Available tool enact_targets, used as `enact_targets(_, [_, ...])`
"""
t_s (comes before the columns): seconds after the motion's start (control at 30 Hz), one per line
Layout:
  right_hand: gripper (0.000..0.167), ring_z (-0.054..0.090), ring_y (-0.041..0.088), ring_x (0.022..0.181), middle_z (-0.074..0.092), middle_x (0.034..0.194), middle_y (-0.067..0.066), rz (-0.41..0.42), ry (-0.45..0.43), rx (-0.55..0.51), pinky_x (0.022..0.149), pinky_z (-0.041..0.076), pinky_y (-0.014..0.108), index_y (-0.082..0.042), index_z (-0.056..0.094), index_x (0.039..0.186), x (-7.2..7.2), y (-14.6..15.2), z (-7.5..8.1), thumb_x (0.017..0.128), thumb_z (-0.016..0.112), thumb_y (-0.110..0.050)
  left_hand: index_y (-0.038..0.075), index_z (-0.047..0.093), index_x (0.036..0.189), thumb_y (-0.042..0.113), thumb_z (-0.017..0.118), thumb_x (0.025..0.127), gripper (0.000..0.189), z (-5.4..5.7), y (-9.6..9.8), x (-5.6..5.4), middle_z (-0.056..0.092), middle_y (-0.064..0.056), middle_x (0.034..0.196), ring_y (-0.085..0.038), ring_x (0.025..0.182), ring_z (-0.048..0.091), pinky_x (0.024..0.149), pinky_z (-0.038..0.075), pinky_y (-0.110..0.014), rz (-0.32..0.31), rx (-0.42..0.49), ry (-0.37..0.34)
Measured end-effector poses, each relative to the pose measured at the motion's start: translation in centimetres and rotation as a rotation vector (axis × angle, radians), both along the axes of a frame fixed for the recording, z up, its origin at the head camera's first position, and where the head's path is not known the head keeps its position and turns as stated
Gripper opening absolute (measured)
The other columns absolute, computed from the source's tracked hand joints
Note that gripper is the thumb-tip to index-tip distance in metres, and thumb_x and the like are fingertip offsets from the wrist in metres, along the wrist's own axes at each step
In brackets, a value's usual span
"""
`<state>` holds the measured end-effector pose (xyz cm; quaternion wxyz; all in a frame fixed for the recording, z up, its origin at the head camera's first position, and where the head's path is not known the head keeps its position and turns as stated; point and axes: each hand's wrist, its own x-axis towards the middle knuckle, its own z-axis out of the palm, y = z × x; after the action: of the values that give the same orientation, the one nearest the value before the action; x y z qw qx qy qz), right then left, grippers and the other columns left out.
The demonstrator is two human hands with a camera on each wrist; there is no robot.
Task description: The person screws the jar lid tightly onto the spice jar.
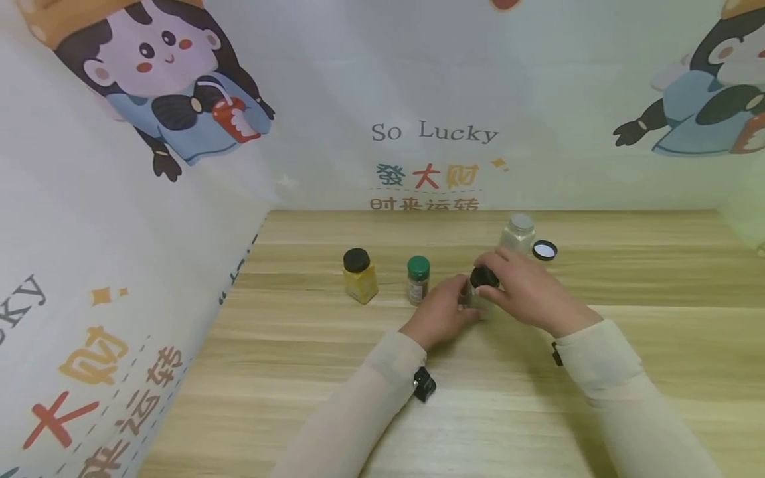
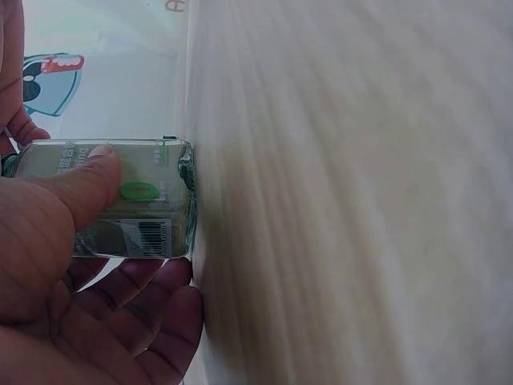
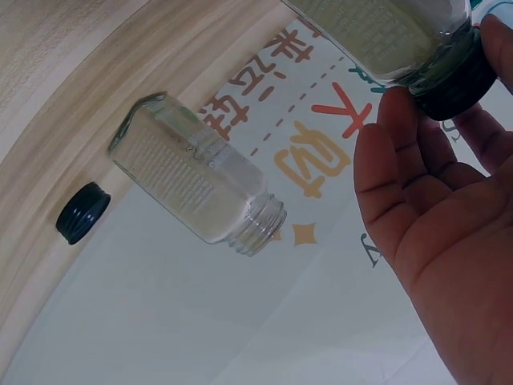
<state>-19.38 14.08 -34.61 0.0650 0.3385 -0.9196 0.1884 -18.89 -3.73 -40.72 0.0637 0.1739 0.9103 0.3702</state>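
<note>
A clear glass spice jar point(image 2: 152, 210) with a printed label and barcode stands upright on the table. My left hand point(image 1: 442, 311) grips its body, thumb laid across the label in the left wrist view. Fingers of my right hand point(image 1: 528, 293) curl round the black screw cap point(image 1: 484, 277) on top of this jar. In the right wrist view the cap sits at the jar's neck. Behind my right hand is a second glass jar point(image 3: 192, 172), uncapped, its threaded neck showing and pale contents inside. Beside it a loose black cap point(image 1: 544, 250) lies with its white inside facing up.
Left of my hands stand a small green-capped jar point(image 1: 418, 282) and a yellow jar point(image 1: 361, 284) with a black lid. The wooden table point(image 1: 287, 372) meets a printed cloth backdrop point(image 1: 323, 99) at the back and left.
</note>
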Motion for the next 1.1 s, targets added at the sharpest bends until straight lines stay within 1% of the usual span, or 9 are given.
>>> enact_targets(0.17, [0.038,0.062,0.033,0.099,0.062,0.112,0.016,0.006,0.014,0.0,0.084,0.052,0.049,0.0,0.06,0.12,-0.01,0.05,-0.05,0.09,0.075,-0.019,0.011,0.055,0.132,0.029,0.072,0.093,0.046,-0.03,-0.02,0.0,0.064,-0.004,0.116,-0.017,0.106,0.061,0.09,0.05,-0.032,0.004,-0.003,0.003])
enact_targets(0.4, [0.039,0.063,0.033,0.1,0.062,0.112,0.016,0.006,0.02,-0.002,0.085,0.052,0.05,0.0,0.06,0.119,0.12,0.01,-0.15,0.09,0.075,-0.02,0.01,0.055,0.132,0.028,0.072,0.093,0.047,-0.02,-0.05,0.19,0.064,-0.005,0.119,-0.018,0.108,0.061,0.092,0.05,-0.032,0.011,0.0,0.004])
enact_targets(0.67, [0.039,0.062,0.033,0.099,0.062,0.112,0.016,-0.005,0.024,0.003,0.084,0.052,0.049,0.0,0.06,0.119,0.09,0.05,-0.18,0.09,0.076,-0.02,0.011,0.055,0.13,0.028,0.072,0.093,0.044,0.03,0.02,0.23,0.063,-0.004,0.113,-0.017,0.103,0.06,0.088,0.05,-0.032,0.012,-0.007,0.007])
enact_targets(0.97, [0.04,0.062,0.033,0.099,0.062,0.112,0.017,-0.006,0.032,0.007,0.084,0.052,0.049,0.001,0.059,0.119,0.07,0.09,-0.33,0.09,0.076,-0.021,0.01,0.055,0.129,0.028,0.072,0.093,0.044,0.05,0.02,0.28,0.063,-0.005,0.115,-0.019,0.106,0.061,0.09,0.05,-0.033,0.014,-0.011,-0.002])
enact_targets(1.1, [0.041,0.062,0.034,0.101,0.062,0.113,0.017,-0.013,0.028,0.009,0.085,0.051,0.05,0.001,0.059,0.119,-0.04,0.12,-0.26,0.09,0.075,-0.022,0.01,0.055,0.129,0.029,0.072,0.093,0.044,0.07,0.07,0.17,0.063,-0.003,0.111,-0.017,0.1,0.06,0.086,0.05,-0.031,0.009,-0.018,0.01])
